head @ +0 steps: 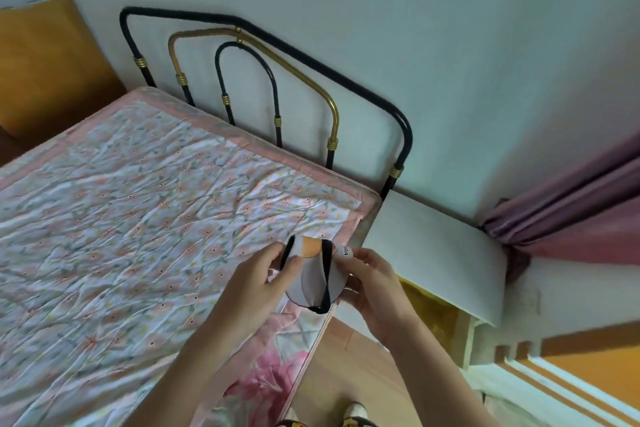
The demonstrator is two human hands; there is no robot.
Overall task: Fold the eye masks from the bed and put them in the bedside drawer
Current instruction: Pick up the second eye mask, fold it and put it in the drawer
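Both forearms reach up from the lower edge of the view, and the two hands meet over the near right corner of the bed (pixel 145 204). Left hand (pixel 258 282), fingers curled closed, pinches the left side of a white eye mask (pixel 313 282); right hand (pixel 372 288), likewise closed, grips its right side, next to a small white tag. The mask is held in the air just above the mattress edge, doubled over on itself, with its black elastic strap (pixel 327 274) running down across the front and an orange patch showing at the top. Judged from this, the step in hand is the folding of this mask, nearly complete but not yet released. No other mask can be seen on the floral quilt. To the right, just beside the bed and below the metal headboard (pixel 277 80), stands the white bedside cabinet (pixel 436 253); a yellow-lined opening under its top, probably the drawer, shows. The next move calls for keeping the fold pinched, strap tucked in, while carrying the mask rightward and down into that opening.
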